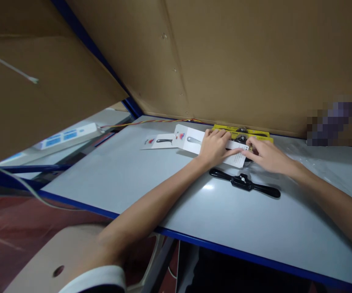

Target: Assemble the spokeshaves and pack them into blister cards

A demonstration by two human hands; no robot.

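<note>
A white printed card (235, 159) lies across the table under my hands. My left hand (215, 146) rests over its middle with bent fingers, the thumb stretched along it to the right. At its right end my right hand (259, 152) has thumb and fingers pinched together, beside the left thumb. Just in front lies a black spokeshave (244, 182) with two handles, touched by neither hand. Behind the hands are yellow packaging cards (255, 133) with dark tools under clear plastic, partly covered. Another white card (160, 141), picturing a dark handle, sits to the left.
Clear plastic wrapping (308, 160) lies right of my right hand. A cardboard wall (239, 61) rises behind the table (127, 171). Red and yellow wires (151, 121) run along the back edge. A white power strip (68, 136) is at left, and a chair (62, 252) stands below.
</note>
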